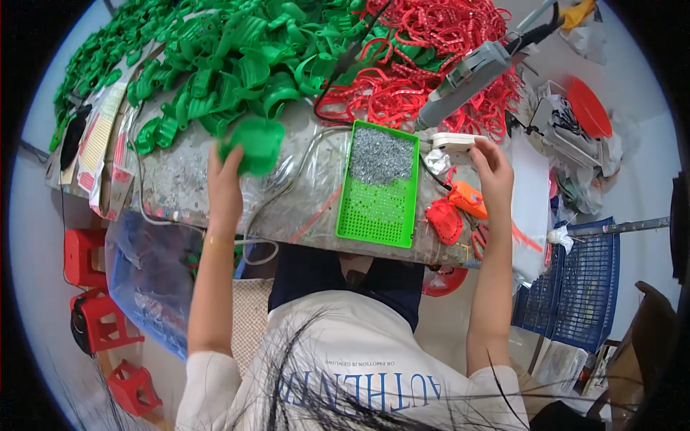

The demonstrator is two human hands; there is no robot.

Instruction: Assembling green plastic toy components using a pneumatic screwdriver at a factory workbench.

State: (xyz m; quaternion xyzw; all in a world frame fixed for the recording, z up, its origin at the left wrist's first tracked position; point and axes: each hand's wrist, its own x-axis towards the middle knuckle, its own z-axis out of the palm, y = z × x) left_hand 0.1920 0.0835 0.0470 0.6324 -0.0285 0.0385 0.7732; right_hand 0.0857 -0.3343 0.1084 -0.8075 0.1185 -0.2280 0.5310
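Note:
My left hand [226,179] grips a green plastic part [262,147] by its left edge, holding it over the table; the part is slightly blurred. My right hand [494,169] is on the right, its thumb and fingertips drawn together at the end of a white oblong block [454,141]. Whatever lies between those fingertips is too small to make out. Between my hands sits a bright green tray [341,208] with a perforated floor, its far half covered by small silvery metal pieces [381,154]. A grey cylindrical tool [460,86] with a black cable slants above the tray's far right corner.
Curved green parts [230,50] are heaped across the far left, beside tangled red straps [438,29]. An orange tool [467,197], a red part [444,221] and scissors [479,241] lie near my right forearm. Cables cross the table [180,187]. Red stools [104,320] stand left.

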